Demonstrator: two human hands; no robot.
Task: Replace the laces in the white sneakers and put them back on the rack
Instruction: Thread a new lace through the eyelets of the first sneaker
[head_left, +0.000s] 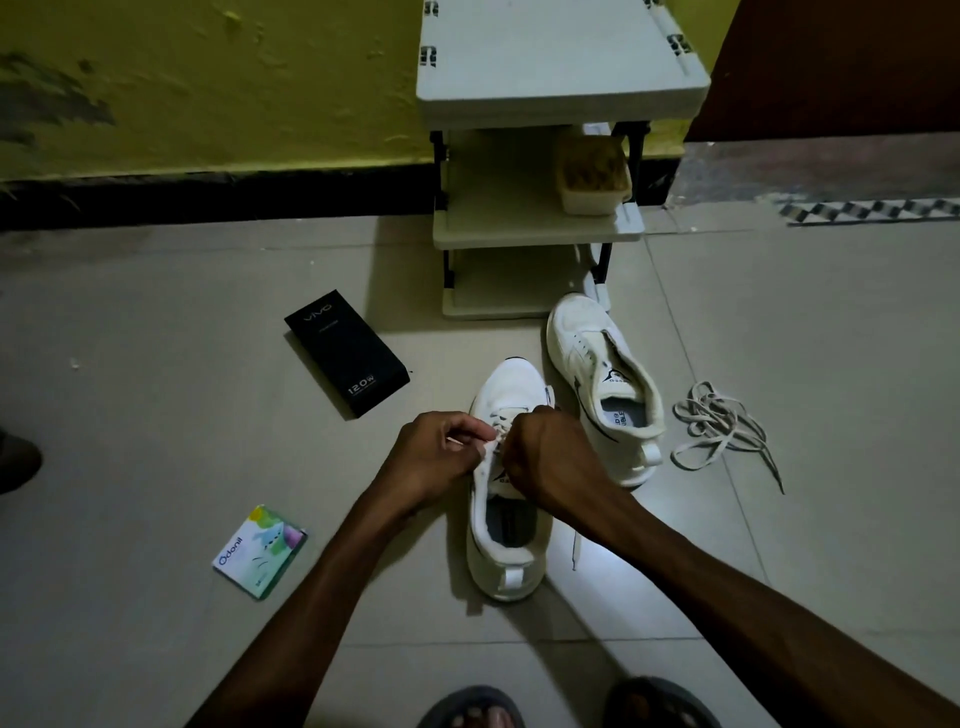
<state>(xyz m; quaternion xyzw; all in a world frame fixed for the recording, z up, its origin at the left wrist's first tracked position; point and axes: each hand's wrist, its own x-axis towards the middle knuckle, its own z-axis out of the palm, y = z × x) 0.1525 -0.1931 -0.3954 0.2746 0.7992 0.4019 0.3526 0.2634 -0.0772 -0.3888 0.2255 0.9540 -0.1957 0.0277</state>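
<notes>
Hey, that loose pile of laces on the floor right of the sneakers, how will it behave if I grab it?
The loose laces probably hang floppy: they lie in tangled loops. Likely light, being thin cord. The loops may snag and come up as one clump.

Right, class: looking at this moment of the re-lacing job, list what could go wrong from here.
1. The left hand and right hand work the lace at the near sneaker's eyelets while its loose end trails on the floor by the right forearm; it may snag.
2. The loose laces beside the other sneaker lie in a tangle and may knot when lifted.
3. Dim light: a skipped eyelet is easily missed.
</notes>
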